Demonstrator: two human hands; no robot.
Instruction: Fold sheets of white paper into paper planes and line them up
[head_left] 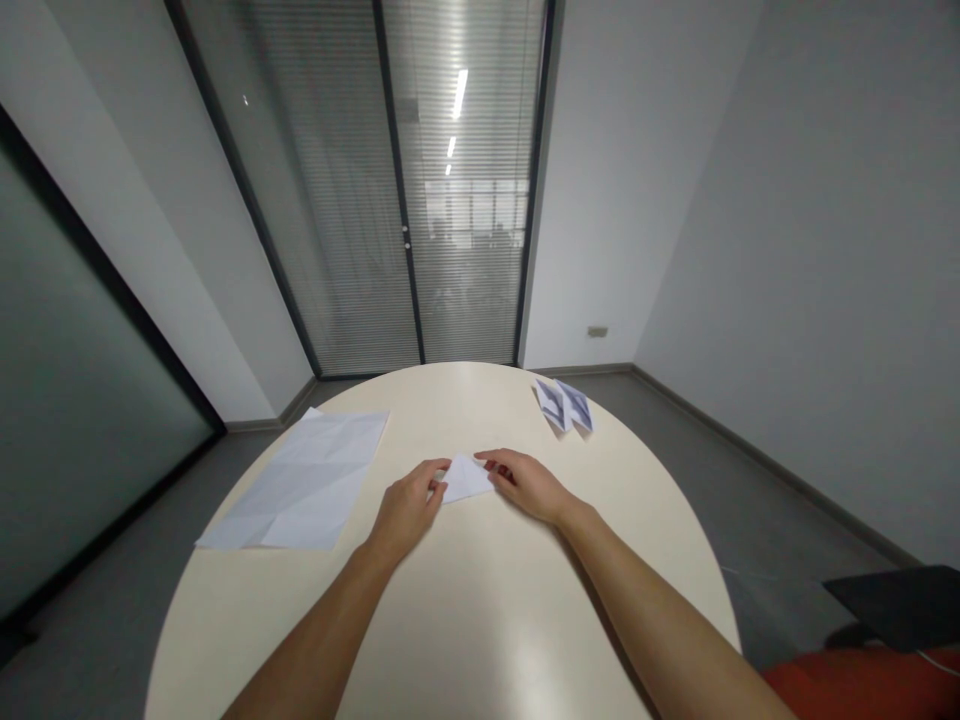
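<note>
A small white sheet of folded paper (465, 481), triangular with its point facing away from me, lies near the middle of the table. My left hand (409, 508) has its thumb and fingers closed on the left edge of the paper. On the opposite side, my right hand (531, 486) grips the right edge, with its index finger reaching toward the top point. Parts of the paper's side edges are hidden under my fingertips.
On the round cream table (465, 620), large creased white sheets (307, 485) lie at the left. A folded paper piece with dark printing (564, 407) rests at the far right. A black flat object (900, 605) sits over something red (862, 685) beyond the table's right edge.
</note>
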